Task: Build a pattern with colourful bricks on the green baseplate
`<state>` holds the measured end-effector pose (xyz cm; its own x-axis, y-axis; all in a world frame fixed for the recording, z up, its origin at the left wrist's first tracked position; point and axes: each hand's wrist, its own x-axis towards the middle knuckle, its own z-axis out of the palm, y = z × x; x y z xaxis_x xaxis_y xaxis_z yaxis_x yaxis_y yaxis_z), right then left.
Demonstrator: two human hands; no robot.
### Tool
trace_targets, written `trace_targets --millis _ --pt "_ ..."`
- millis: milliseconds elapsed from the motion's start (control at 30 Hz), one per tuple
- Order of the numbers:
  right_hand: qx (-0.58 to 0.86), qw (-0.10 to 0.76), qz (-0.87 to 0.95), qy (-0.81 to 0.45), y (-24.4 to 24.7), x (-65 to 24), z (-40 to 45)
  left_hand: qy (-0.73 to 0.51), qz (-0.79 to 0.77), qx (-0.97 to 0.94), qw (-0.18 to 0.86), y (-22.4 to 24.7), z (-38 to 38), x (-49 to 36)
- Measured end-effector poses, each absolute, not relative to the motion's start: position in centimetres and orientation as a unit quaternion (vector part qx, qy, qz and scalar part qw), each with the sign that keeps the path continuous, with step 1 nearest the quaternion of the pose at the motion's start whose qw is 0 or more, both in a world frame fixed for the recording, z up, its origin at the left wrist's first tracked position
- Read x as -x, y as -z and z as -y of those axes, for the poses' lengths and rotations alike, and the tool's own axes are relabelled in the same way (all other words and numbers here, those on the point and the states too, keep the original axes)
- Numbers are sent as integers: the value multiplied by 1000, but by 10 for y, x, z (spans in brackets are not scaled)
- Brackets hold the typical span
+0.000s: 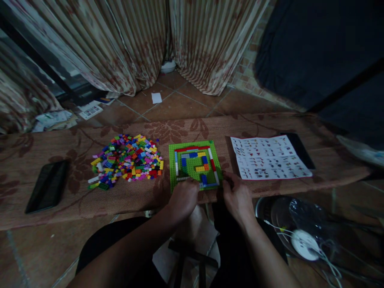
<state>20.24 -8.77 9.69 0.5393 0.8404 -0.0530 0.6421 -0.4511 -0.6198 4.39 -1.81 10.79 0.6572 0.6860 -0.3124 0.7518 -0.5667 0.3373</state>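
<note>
Resting at the near edge of the green studded baseplate point(191, 162), the left hand point(185, 197) is curled into a fist; whether a brick is pinched inside cannot be told. At the near right corner, the right hand point(237, 195) is bent with its fingertips against the plate, perhaps so that it is kept from sliding; whether the corner is actually gripped cannot be told. The plate is set centrally before the person on a cloth-covered bench point(126, 203), where it can be reached by both hands. Near its border, coloured bricks are laid in rows, among them a red row point(192, 149) along the far side. Loose toy bricks point(129, 158) are heaped to the left, apparently for easy picking, and a printed sheet point(271, 158) is spread flat on the right, seemingly for ready viewing. Farther left, a black smartphone point(47, 186) is left lying.
</note>
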Motion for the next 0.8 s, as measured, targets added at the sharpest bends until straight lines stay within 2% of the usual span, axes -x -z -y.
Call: trace_targets --millis 333,533,800 --pt "825 281 463 -164 -92 -202 90 46 -403 -883 234 -96 19 -42" --pt "735 340 578 -97 -97 -188 95 25 -400 -885 236 -93 22 -39" --pt "682 281 666 -109 -92 -175 92 14 -404 -884 237 -104 26 -37"
